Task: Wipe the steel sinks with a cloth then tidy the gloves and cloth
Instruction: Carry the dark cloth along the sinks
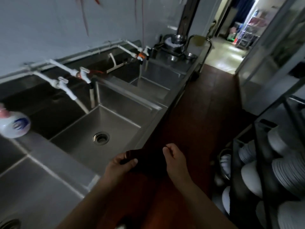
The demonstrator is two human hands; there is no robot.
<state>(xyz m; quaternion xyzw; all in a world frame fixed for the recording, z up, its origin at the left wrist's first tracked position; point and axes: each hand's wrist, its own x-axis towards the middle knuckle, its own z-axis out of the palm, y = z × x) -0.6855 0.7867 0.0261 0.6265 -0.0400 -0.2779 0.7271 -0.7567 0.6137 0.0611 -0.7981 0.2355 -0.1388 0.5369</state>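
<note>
Dim light fills a narrow kitchen where a long steel surface (54,164) runs along the left wall, with a row of steel sinks (115,129) sunk into it and white taps (72,95) above. You stand at its near edge. Your left hand (120,164) has fingers and thumb curled round one end of a dark cloth (145,161), held low just off the edge of the surface, over the red-brown floor (203,113). Your right hand (175,156) sits just beside the cloth's other end with its fingers curled inward; whether it pinches the fabric I cannot tell.

Judging by this, you are readying the cloth to wipe. Bunch it into a firm pad so one flat face meets the steel, then start in the nearest basin and work the walls down toward the drain (101,137). Keep the loose end tucked in (a trailing corner could catch on a tap).

The cloth looks very dark, soft and limp, sagging between your hands; its edges blur into the floor behind. A white bottle (14,125) lies at the far left, and stacked white plates (287,172) fill a rack on the right.
</note>
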